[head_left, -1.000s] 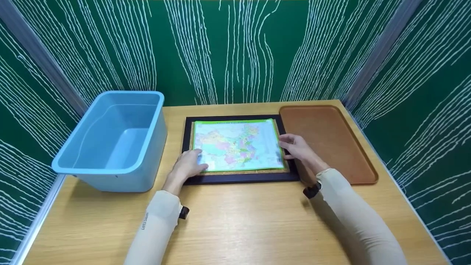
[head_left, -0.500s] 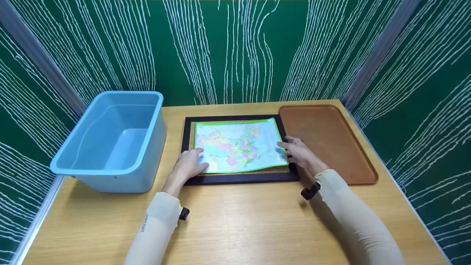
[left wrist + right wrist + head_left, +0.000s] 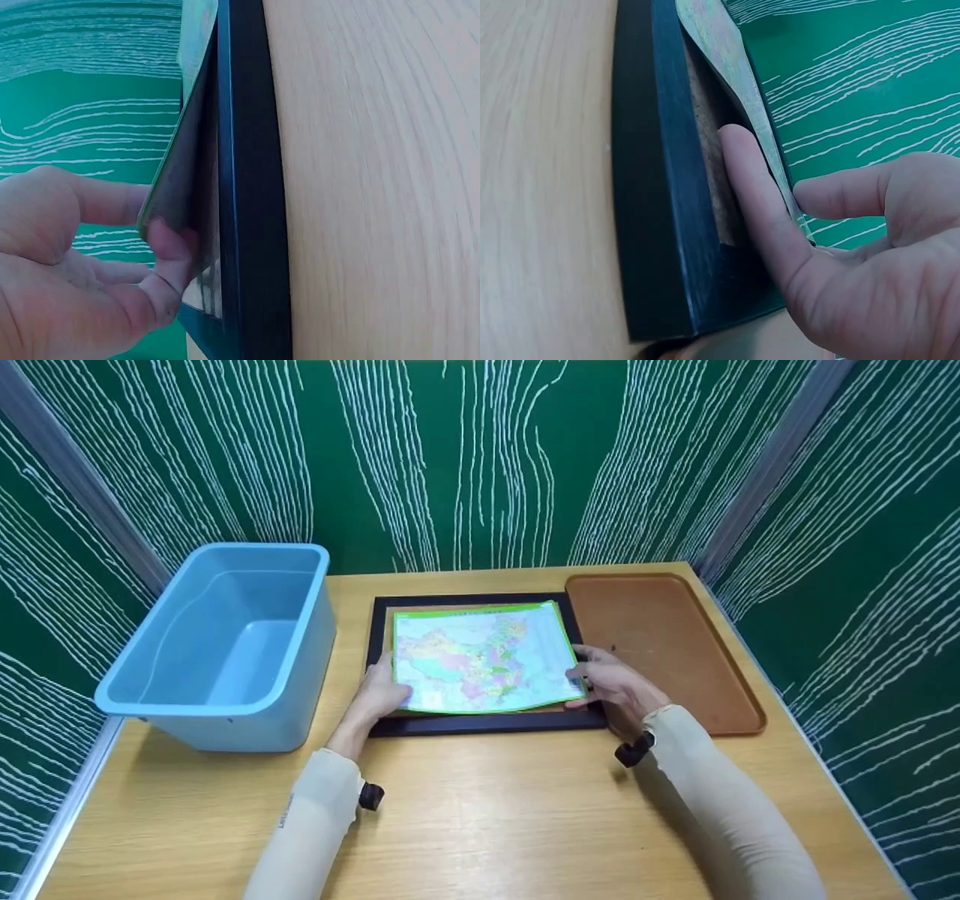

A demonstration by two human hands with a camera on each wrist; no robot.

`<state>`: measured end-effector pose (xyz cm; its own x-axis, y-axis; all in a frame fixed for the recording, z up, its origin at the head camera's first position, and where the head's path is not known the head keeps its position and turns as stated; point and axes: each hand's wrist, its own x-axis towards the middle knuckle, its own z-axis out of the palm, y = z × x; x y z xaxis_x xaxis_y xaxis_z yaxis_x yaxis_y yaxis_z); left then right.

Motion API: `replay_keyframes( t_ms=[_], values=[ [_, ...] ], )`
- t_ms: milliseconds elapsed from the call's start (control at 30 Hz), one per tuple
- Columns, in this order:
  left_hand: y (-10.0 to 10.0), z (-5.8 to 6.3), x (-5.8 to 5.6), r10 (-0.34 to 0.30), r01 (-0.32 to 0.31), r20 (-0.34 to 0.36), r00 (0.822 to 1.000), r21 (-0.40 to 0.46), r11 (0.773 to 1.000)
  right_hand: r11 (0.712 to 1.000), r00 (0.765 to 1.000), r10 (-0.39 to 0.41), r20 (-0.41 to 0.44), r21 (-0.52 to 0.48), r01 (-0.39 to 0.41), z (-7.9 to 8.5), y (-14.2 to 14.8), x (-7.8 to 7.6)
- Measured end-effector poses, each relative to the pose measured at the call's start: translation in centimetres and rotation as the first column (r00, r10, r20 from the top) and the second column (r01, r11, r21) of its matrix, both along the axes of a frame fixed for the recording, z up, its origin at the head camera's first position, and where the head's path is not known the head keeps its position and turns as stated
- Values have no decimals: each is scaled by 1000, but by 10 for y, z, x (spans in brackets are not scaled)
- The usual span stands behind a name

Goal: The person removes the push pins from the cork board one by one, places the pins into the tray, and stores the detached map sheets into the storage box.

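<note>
A map sheet [image 3: 480, 660] with a green border is raised at its sides above a black picture frame [image 3: 487, 724]. The frame lies flat on the table, and a strip of brown backing board [image 3: 718, 161] shows inside it. My left hand [image 3: 381, 690] pinches the map's left edge, thumb above and fingers beneath, as the left wrist view shows. On the opposite edge my right hand [image 3: 619, 682] holds the map, thumb on top and a finger between sheet and backing. The sheet bows slightly along its near edge, and its underside looks dark in the left wrist view.
A deep blue bin [image 3: 217, 645] stands on the left of the wooden table [image 3: 487, 810]. To the right, a brown tray [image 3: 667, 645] lies close against the frame. Green walls [image 3: 480, 472] with white wavy lines enclose the back and sides.
The map's right side has come up from the frame, then its left side. My left fingers have slid beneath the left edge, and my right hand has taken hold of the right edge.
</note>
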<state>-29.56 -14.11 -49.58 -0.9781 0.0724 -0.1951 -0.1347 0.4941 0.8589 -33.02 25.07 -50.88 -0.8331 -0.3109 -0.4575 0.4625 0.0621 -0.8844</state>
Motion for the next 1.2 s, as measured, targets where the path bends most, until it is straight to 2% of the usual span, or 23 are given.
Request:
replay_keyframes(
  t_ms=[167, 300, 567, 700, 833, 1033, 1200],
  values=[
    [-1, 1, 2, 18, -38, 124, 992, 156, 987, 1000, 1000, 10, -3, 7, -10, 2, 0, 1],
    [-1, 0, 2, 20, -51, 164, 986, 189, 981, 1000, 1000, 11, 1, 0, -11, 1, 1, 0],
    [0, 4, 2, 30, -61, 138, 990, 223, 973, 1000, 1000, -7, 2, -29, 7, 1, 5, 3],
    [2, 10, 2, 26, -53, 121, 992, 228, 972, 999, 1000, -21, -4, -36, 21, 2, 9, 6],
    [1, 19, 3, 6, -32, 114, 993, 221, 975, 999, 1000, -9, -21, -54, 8, 6, 12, 7],
    [-1, 33, 8, -44, 31, 67, 997, 185, 982, 997, 1000, 4, -4, -78, -4, 18, 14, 13],
    [-4, 44, 12, -54, 41, 75, 996, 159, 986, 998, 999, 15, -32, -61, -17, 31, 15, 20]
  ],
)
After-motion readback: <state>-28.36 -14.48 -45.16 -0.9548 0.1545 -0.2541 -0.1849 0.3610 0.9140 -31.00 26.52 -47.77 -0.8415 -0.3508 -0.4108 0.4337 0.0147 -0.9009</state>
